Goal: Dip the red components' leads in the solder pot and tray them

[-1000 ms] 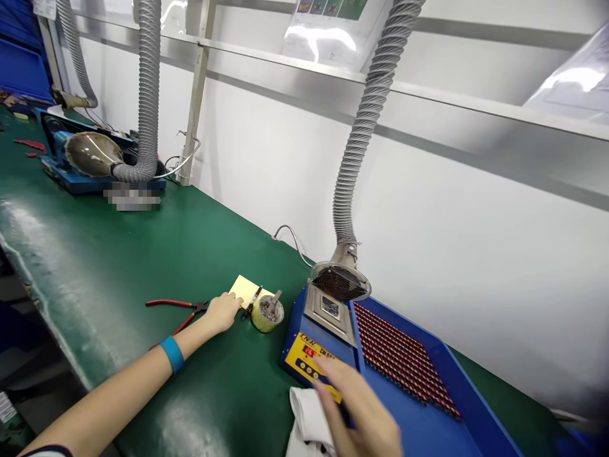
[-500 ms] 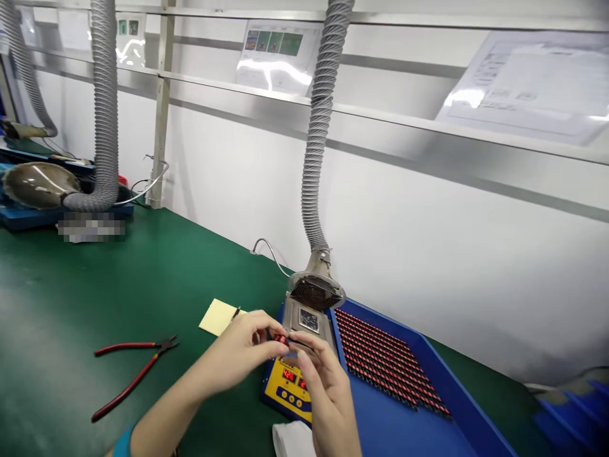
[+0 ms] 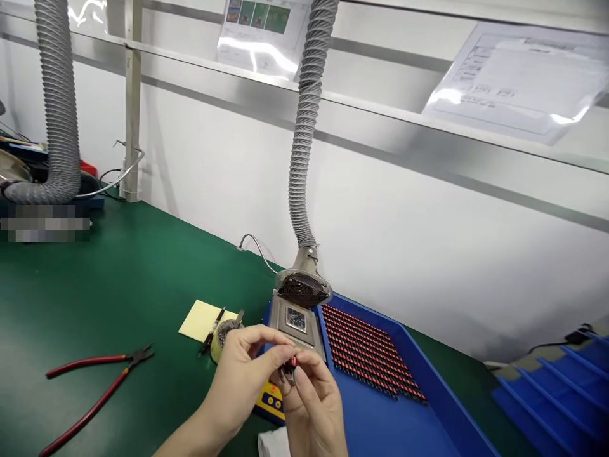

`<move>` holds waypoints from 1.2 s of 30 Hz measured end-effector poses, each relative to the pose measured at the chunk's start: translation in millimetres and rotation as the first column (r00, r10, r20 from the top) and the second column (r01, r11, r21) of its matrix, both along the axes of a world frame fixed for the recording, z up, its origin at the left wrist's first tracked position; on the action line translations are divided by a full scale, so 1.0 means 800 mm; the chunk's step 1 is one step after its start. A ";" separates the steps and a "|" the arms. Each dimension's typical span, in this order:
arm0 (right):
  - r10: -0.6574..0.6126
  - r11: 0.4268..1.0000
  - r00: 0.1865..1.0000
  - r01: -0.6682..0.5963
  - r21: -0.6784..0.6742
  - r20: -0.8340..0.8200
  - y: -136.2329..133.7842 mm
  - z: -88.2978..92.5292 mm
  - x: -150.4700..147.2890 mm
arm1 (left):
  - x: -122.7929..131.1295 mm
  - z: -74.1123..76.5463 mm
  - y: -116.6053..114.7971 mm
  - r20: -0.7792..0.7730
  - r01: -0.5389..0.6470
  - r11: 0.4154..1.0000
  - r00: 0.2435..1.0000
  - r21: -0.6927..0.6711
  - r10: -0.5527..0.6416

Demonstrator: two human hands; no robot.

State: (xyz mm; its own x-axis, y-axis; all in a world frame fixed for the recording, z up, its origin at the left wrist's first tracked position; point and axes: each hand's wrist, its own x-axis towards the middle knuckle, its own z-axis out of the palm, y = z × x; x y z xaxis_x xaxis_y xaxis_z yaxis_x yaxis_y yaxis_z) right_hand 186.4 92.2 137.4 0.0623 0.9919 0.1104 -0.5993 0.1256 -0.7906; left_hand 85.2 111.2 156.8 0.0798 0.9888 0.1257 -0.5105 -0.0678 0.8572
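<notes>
My left hand (image 3: 245,371) and my right hand (image 3: 316,397) meet in front of the heating unit, fingertips pinched together around a small red wire-wound coil (image 3: 292,363). Fingers cover most of the coil, with thin dark ends showing below it. Just behind them is the solder pot (image 3: 275,400), blue and yellow, its buttons partly hidden by my hands. Its metal top holds a square opening (image 3: 297,318) with a shiny surface. On the right, a blue tray (image 3: 394,431) holds several rows of red and black parts (image 3: 368,349) resembling the held coil.
Red-handled cutting pliers (image 3: 102,381) lie open on the green table (image 3: 118,279). A yellow notepad (image 3: 195,319), a pen (image 3: 212,333) and a round tin (image 3: 223,333) sit left of my hands. A fume hood (image 3: 304,285) hangs over the pot. White cloth (image 3: 275,442) lies below.
My hands have drawn closer together and lower around the coil, now covering the pot's display. The view has shifted right, and the tin beside the notepad has come into sight.
</notes>
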 end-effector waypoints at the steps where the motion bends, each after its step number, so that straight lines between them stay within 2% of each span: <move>1: 0.019 1.000 0.999 -0.019 -0.006 -0.037 0.000 -0.002 -0.006 | 0.001 0.001 -0.001 0.076 -0.006 0.998 0.997 -0.069 0.012; 3: 0.067 0.998 0.994 -0.069 -0.015 -0.088 0.000 -0.005 -0.014 | 0.001 0.005 -0.002 0.223 -0.011 0.986 0.974 -0.169 0.049; 5: 0.097 0.995 0.990 -0.099 -0.014 -0.103 0.000 -0.009 -0.017 | -0.005 0.009 -0.002 0.347 -0.067 0.975 0.927 -0.213 0.140; 7: 0.089 0.996 0.991 -0.089 0.003 -0.098 0.001 -0.014 -0.014 | -0.014 0.010 0.000 0.405 -0.197 0.961 0.876 -0.193 0.261; 9: 0.064 0.997 0.997 -0.062 0.037 -0.042 0.002 -0.021 -0.008 | -0.022 0.009 0.002 0.366 -0.277 0.954 0.881 -0.113 0.299; 10: 0.050 0.997 0.999 -0.050 0.059 0.004 0.002 -0.024 -0.005 | -0.024 0.008 0.002 0.291 -0.247 0.968 0.923 -0.052 0.251; 12: 0.026 0.995 0.996 -0.034 0.091 0.089 0.003 -0.030 0.000 | -0.024 0.004 0.000 0.052 -0.036 0.998 0.998 0.048 0.034; 14: 0.000 0.995 0.993 -0.012 0.100 0.115 0.004 -0.032 0.004 | -0.019 0.000 -0.005 -0.166 0.169 0.983 0.974 0.076 -0.155; 15: -0.022 0.994 0.994 0.010 0.106 0.111 0.005 -0.031 0.008 | -0.017 -0.001 -0.008 -0.221 0.214 0.973 0.956 0.083 -0.192; 16: -0.043 0.992 0.993 0.030 0.124 0.107 0.006 -0.029 0.013 | -0.015 -0.002 -0.011 -0.229 0.232 0.968 0.951 0.091 -0.206; 18: -0.076 0.982 0.991 0.055 0.182 0.111 0.007 -0.021 0.027 | -0.013 -0.002 -0.014 -0.144 0.251 0.962 0.961 0.106 -0.235; 20: -0.043 0.979 0.986 0.009 0.202 0.162 0.005 -0.011 0.044 | -0.015 0.000 -0.016 -0.036 0.340 0.937 0.940 0.078 -0.338; 24: 0.091 0.992 0.946 -0.112 0.051 0.310 -0.006 0.005 0.058 | -0.020 0.002 -0.017 0.010 0.525 0.851 0.851 -0.022 -0.525; 27: 0.131 0.991 0.943 -0.132 -0.019 0.307 -0.012 0.010 0.048 | -0.021 0.001 -0.018 -0.042 0.569 0.821 0.820 -0.051 -0.571; 30: 0.108 0.990 0.952 -0.130 0.058 0.287 -0.010 0.011 0.042 | -0.021 0.004 -0.020 -0.179 0.537 0.841 0.822 -0.070 -0.540; 32: 0.047 0.992 0.967 -0.074 0.101 0.249 -0.007 0.013 0.046 | -0.023 0.007 -0.022 -0.245 0.524 0.849 0.816 -0.068 -0.523; 34: -0.076 0.991 0.974 0.051 0.120 0.212 -0.005 0.014 0.054 | -0.026 0.010 -0.023 -0.282 0.521 0.851 0.808 -0.066 -0.517; 36: -0.205 0.972 0.944 0.165 0.168 0.259 -0.005 0.013 0.062 | -0.028 0.011 -0.025 -0.321 0.498 0.866 0.812 -0.055 -0.487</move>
